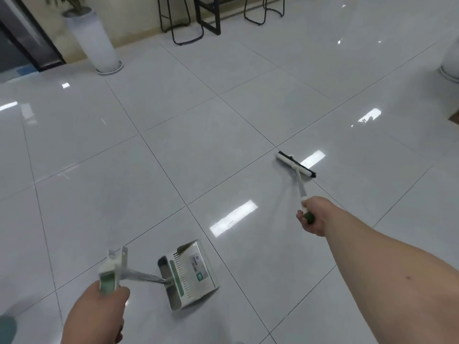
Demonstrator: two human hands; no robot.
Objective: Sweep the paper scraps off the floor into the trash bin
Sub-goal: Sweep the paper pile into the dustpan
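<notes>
Left hand (99, 311) clenched round the green-and-white grip of the metal long-handled dustpan (188, 274), pan low over the glossy grey tiled floor (173, 145); contact unclear, blurred. Right hand (314, 216) gripping the white broom (295, 166) by its green handle end, black-bristled head on the tiles ahead-right, well apart from the pan. Tall white planter (95, 40) far left.

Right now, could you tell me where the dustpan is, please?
In the head view, the dustpan sits low and centre-left on the tiled floor, its handle held by the left hand.
</notes>
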